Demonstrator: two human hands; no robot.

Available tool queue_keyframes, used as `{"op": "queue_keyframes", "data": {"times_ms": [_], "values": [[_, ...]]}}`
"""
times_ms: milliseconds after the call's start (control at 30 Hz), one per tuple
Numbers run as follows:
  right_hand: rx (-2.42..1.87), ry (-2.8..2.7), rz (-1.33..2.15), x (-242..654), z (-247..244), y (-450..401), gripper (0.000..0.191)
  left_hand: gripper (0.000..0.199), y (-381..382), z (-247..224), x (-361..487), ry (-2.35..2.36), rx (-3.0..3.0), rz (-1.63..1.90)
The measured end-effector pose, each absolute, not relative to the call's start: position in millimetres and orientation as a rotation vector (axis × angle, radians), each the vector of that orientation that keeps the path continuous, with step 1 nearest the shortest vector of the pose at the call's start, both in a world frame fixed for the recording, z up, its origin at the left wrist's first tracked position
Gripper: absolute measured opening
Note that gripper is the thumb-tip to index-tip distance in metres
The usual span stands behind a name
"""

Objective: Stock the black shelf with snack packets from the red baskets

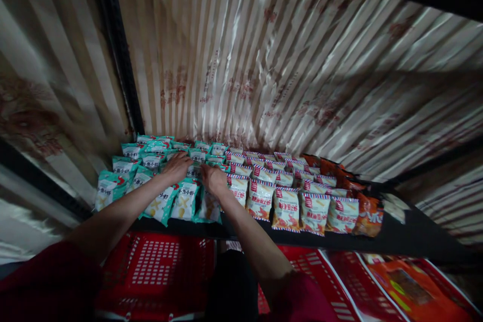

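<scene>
Several teal-and-white snack bags (186, 200) stand in rows on the left part of a black shelf. Both my hands reach in among them, at either side of one teal snack bag (194, 171) in a middle row. My left hand (178, 167) has its fingers curled at the bag's left edge. At its right edge is my right hand (214, 179), thumb and fingers drawn together on the bag. The fingertips are partly hidden and the picture is dim there.
White snack bags with striped edges (287, 209) fill rows to the right, beside orange bags (369, 215). White packets (394, 206) lie farther right on the black shelf (418, 234). Below are a red basket (124, 261) and another holding an orange package (415, 287). Pleated sheeting (234, 60) hangs behind.
</scene>
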State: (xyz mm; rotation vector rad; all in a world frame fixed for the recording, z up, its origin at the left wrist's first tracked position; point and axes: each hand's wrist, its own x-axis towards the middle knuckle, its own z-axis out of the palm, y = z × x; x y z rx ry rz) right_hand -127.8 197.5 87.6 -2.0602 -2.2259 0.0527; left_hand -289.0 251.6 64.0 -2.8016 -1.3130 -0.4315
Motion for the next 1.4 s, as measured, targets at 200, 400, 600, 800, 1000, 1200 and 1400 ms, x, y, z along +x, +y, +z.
{"op": "queue_keyframes", "data": {"times_ms": [200, 400, 600, 800, 1000, 1200, 1400], "values": [[-1.971, -2.262, 0.089, -129, 85, 201, 0.04, 0.033, 256, 57, -290, -1.35, -2.781, -0.431], [-1.898, -2.313, 0.128, -123, 86, 202, 0.037, 0.031, 257, 63, -288, -1.382, -2.768, -0.392], [-1.858, -2.281, 0.01, -110, 100, 217, 0.033, 0.022, 259, 67, -286, -1.305, -2.781, -0.409], [-1.963, -2.241, -0.039, -101, 107, 258, 0.037, 0.023, 261, 67, -287, -1.305, -2.803, -0.406], [-2.051, -2.286, 0.056, -107, 103, 274, 0.044, 0.023, 262, 65, -289, -1.337, -2.802, -0.413], [-2.1, -2.214, 0.081, -110, 100, 276, 0.043, 0.022, 263, 64, -290, -1.316, -2.794, -0.402], [-2.03, -2.268, 0.151, -110, 92, 280, 0.047, 0.021, 264, 67, -290, -1.319, -2.809, -0.384]]}}
